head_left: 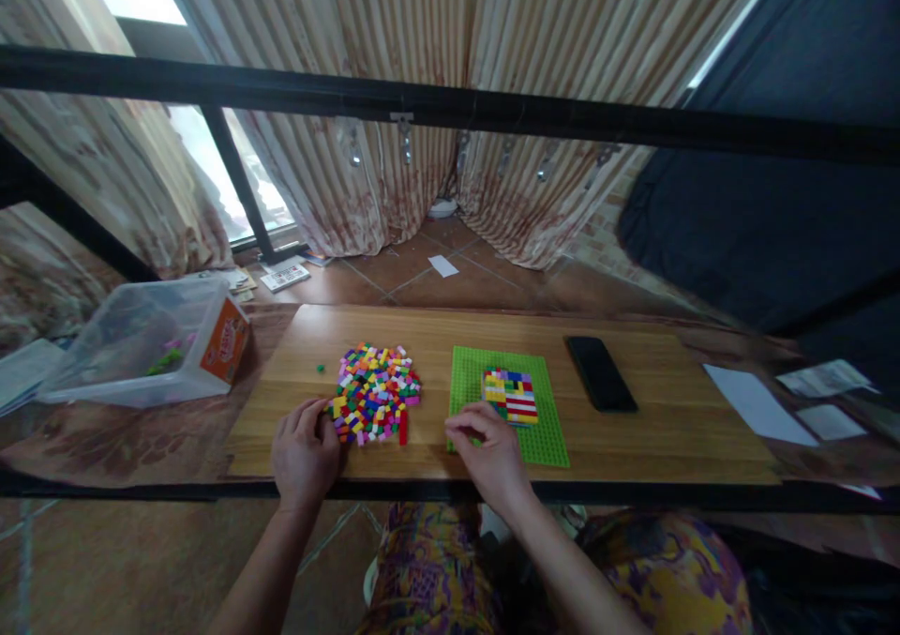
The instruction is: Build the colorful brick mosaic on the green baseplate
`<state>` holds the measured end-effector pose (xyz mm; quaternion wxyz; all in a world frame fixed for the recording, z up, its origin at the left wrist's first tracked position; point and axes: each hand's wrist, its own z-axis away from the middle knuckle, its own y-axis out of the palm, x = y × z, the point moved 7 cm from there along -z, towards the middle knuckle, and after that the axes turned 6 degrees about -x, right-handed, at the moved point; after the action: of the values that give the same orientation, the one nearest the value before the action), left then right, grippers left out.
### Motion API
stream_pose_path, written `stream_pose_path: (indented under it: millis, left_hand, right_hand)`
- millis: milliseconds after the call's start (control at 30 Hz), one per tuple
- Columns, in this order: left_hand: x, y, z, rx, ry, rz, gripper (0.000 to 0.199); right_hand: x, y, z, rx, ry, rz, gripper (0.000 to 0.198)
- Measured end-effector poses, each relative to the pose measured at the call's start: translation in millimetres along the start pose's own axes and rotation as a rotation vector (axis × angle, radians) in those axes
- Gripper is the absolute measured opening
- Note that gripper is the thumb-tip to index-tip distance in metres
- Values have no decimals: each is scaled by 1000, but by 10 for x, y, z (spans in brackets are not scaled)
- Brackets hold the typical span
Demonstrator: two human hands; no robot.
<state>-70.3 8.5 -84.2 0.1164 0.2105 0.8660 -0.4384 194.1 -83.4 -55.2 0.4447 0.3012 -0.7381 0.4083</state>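
Note:
My left hand (pixel 306 449) rests at the near left edge of a pile of small colourful toy bricks (pixel 378 393). Its fingers are curled in against the bricks, and whatever they hold is hidden. My right hand (pixel 488 449) hovers over the left part of a green studded baseplate (pixel 545 446). Thumb and fingers there are pinched together; anything between them is too small to make out. On the baseplate, just beyond this hand, stands a square block of joined bricks (pixel 511 396) in red, white, yellow and blue. A long red brick (pixel 403 427) lies at the pile's near right corner.
A black phone (pixel 601 373) lies right of the baseplate on the wooden board (pixel 428 330). One green piece (pixel 321 368) sits apart, left of the pile. At the left stands a clear plastic box (pixel 141 344). A dark metal bar (pixel 450 105) crosses ahead of the board.

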Motion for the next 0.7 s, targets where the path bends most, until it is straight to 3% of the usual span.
stream_pose_path:
  millis: [167,300,700]
  left_hand:
    - [-10,-17,-10,-16,1,-9,23]
    - [-6,-18,-12,-18,4,-12,24]
    - [-8,-13,-12,-6,-5,5,24]
  right_hand:
    - [-210,-585,-155,-145,13,67,15]
    - [-266,-836,-345,-191,-41,194,23]
    - [-242,-607,-647,-107,-124,520,29]
